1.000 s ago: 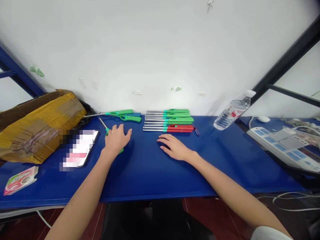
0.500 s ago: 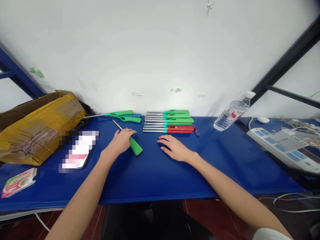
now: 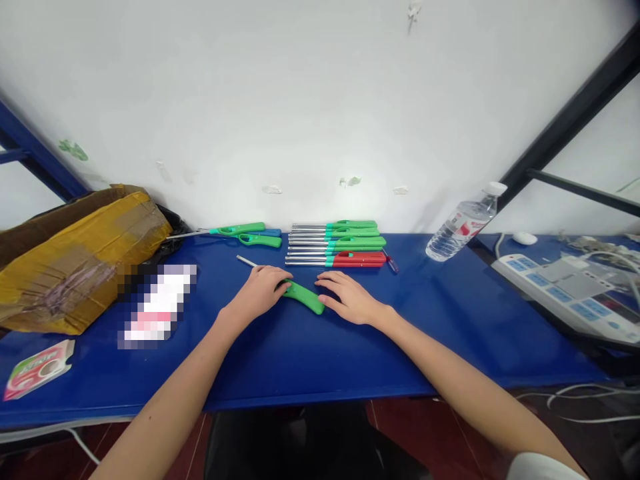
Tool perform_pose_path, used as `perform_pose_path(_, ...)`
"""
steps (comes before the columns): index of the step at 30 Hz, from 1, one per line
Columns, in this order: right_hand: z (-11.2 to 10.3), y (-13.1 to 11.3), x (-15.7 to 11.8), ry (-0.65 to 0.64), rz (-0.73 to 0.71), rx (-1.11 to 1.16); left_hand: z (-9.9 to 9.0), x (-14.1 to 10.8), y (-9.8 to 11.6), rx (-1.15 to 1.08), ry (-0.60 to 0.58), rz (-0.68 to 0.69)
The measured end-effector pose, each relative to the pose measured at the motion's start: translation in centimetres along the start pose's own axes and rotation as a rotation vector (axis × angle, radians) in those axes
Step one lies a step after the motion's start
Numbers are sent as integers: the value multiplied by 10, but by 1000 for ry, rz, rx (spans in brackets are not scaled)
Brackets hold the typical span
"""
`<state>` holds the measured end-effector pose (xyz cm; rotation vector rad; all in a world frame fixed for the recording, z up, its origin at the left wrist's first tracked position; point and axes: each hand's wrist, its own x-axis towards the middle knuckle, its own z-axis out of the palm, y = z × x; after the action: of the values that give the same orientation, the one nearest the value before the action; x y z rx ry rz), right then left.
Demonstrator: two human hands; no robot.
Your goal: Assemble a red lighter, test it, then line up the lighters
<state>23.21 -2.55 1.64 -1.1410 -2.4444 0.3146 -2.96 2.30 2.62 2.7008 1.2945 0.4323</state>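
My left hand (image 3: 264,291) is closed around the neck of a green lighter (image 3: 306,298), whose metal tip sticks out to the upper left. The handle's end reaches my right hand (image 3: 350,297), which rests on the table with fingers spread and nothing in it. Behind my hands lies a row of several long lighters, green ones (image 3: 357,243) at the back and red ones (image 3: 360,259) at the front, their metal tubes pointing left. Farther left, by the wall, are green lighters (image 3: 260,240) and a blue one (image 3: 273,233).
A taped cardboard box (image 3: 95,260) and a pixelated phone-like object (image 3: 160,303) are at the left, with a printed card (image 3: 37,370) near the front edge. At the right stand a water bottle (image 3: 460,227) and a white power strip (image 3: 570,293).
My left hand has moved right, bringing the green lighter with it. The lighter's handle has swung closer to my right hand, which has hardly moved.
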Motion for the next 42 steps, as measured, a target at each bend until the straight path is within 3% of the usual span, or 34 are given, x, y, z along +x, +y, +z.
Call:
perform_pose_path(7,0,-1,2,43,-33,25,10,3,25,-25,76,92)
perform_pose_path(23,-11,11,-2,182,55,-86,7,2,26,-133,43,133)
perform_pose_path(32,-16,15,-5,38,-64,-58,18,4,26,-114,80,220)
perform_pose_path(42,-12,17,-3,50,-101,-124,16,3,25,-90,119,167)
